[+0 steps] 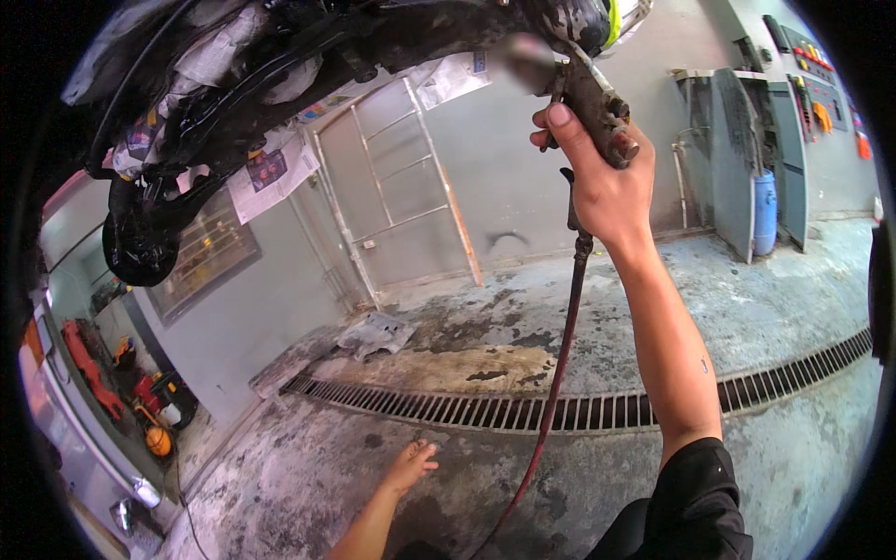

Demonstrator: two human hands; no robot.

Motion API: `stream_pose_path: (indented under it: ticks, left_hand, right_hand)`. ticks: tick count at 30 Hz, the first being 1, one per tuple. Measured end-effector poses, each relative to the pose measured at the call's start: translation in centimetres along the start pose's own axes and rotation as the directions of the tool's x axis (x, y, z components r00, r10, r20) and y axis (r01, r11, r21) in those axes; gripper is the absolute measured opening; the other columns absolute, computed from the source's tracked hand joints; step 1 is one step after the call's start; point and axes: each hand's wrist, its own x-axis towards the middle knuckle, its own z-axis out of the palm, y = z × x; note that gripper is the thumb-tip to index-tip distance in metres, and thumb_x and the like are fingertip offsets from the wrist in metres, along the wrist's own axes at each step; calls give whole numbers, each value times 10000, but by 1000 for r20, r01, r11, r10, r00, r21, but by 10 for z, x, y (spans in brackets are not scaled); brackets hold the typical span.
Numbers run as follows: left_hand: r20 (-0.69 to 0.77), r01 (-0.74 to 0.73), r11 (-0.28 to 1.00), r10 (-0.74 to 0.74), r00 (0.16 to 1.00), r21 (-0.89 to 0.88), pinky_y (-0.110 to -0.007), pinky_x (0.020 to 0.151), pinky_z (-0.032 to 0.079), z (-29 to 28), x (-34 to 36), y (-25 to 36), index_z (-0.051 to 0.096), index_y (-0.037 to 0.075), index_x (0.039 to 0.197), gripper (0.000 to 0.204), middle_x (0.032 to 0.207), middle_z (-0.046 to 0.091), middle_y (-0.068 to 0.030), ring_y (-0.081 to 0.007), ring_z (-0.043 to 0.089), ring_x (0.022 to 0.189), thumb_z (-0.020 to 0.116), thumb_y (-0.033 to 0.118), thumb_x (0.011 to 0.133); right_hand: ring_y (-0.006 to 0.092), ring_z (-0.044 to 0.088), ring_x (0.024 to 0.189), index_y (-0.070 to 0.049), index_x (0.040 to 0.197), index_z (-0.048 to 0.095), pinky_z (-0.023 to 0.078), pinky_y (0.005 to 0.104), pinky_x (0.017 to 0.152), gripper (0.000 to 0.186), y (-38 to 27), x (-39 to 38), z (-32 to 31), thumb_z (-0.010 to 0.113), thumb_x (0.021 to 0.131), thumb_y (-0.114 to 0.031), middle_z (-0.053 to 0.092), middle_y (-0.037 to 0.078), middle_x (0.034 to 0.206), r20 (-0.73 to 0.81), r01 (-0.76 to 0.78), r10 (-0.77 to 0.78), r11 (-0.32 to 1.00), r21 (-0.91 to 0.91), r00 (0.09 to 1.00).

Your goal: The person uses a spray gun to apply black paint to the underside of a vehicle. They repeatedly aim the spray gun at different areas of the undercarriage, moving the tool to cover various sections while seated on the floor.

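My right hand [602, 177] is raised at the upper right, its fingers wrapped round a dirty dark spray gun [595, 103]. A dark red hose [560, 373] hangs from the gun's lower end and runs down past my forearm. Overhead stretches the glossy black underside of a vehicle [373, 47], with newspaper sheets [273, 175] masking parts of it. The gun's front end lies close to that underside, and a blurred patch hides some of it. Low in the middle, my left hand [411, 465] hangs above the floor with loosely bent fingers apart, holding nothing.
A slotted drain grate [467, 411] crosses the stained concrete floor. A metal frame [397, 177] leans against the grey wall. A blue cylinder [763, 213] stands by a cabinet at right, near wall-hung tools [814, 61]. Orange and red equipment [154, 434] sits at left.
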Motion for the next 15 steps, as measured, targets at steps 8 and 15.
stream_pose_path:
  ticks: [8, 15]
  left_hand:
    - [-360, -186, 957, 96, 928, -222, -420, 939, 527, 53, 2, 11, 616, 46, 823, 509, 943, 744, -180, -247, 733, 905, 527, 487, 1062]
    - [-560, -238, 956, 103, 822, -173, -468, 950, 529, 64, -20, 75, 593, 56, 840, 524, 909, 739, -153, -282, 748, 889, 471, 507, 1075]
  right_hand:
    - [171, 691, 820, 47, 1128, 693, 553, 323, 791, 316, 62, 40, -9, 708, 996, -240, 734, 99, 943, 88, -44, 24, 971, 237, 996]
    - [162, 676, 754, 46, 1104, 692, 555, 309, 707, 337, 92, 65, -24, 726, 983, -266, 709, 87, 860, 122, -109, 82, 966, 236, 989]
